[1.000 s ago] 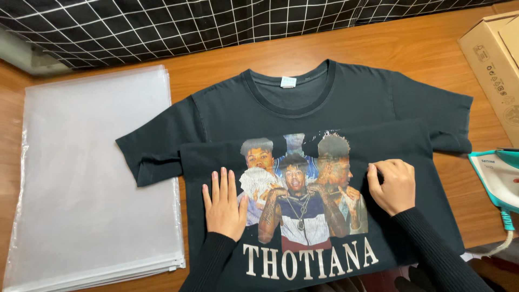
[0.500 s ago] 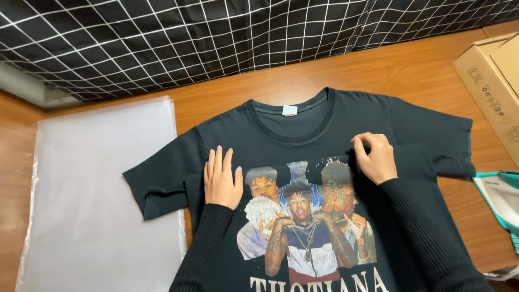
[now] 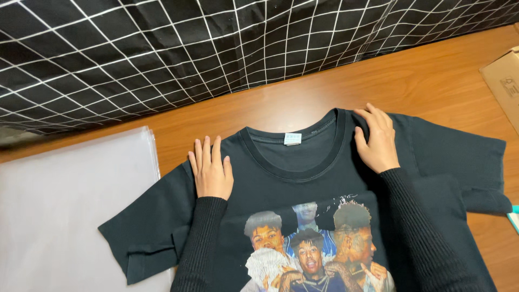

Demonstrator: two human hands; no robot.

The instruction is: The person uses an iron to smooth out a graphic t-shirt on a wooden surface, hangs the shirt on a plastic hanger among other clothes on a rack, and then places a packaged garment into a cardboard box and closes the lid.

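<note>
A black T-shirt [image 3: 303, 186] with a colourful printed picture of people on its chest lies face up on a wooden table [image 3: 303, 100], collar away from me. My left hand [image 3: 211, 168] rests flat, fingers together, on the shirt's left shoulder beside the collar. My right hand [image 3: 377, 138] lies flat on the right shoulder, fingertips at the collar's edge. Both arms wear black ribbed sleeves. Neither hand grips anything.
A stack of clear plastic sheets [image 3: 70, 216] lies at the left, under the shirt's sleeve. A black cloth with a white grid [image 3: 216, 48] covers the far side. A cardboard box [image 3: 503, 81] sits at the right edge, with a teal object [image 3: 513, 216] below it.
Both hands slid up the shirt from the printed picture to the shoulders beside the collar. The view has shifted toward the far side of the table.
</note>
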